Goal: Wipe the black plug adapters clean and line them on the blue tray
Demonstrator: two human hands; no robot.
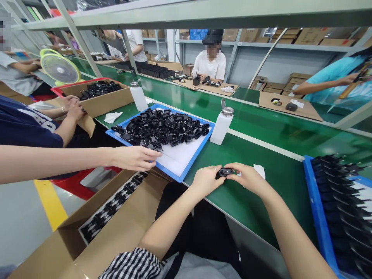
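Just above the green tabletop, my left hand [207,180] and my right hand [248,178] both grip a small black plug adapter [225,172] between fingers and thumbs. Its rounded face points toward me; fingers cover its ends. A white cloth or tissue [259,170] lies partly hidden behind my right hand. To the left, a blue-rimmed tray [190,164] with a white bottom carries a loose heap of black plug adapters [162,126]. Another person's hand [136,158] reaches in from the left over the tray's near edge.
A white pump bottle [222,126] stands beyond my hands, another bottle [138,97] behind the tray. At right, a blue tray [318,209] holds rows of black adapters. An open cardboard box [116,232] with packed pieces sits lower left. Co-workers sit around the bench; a shelf beam crosses overhead.
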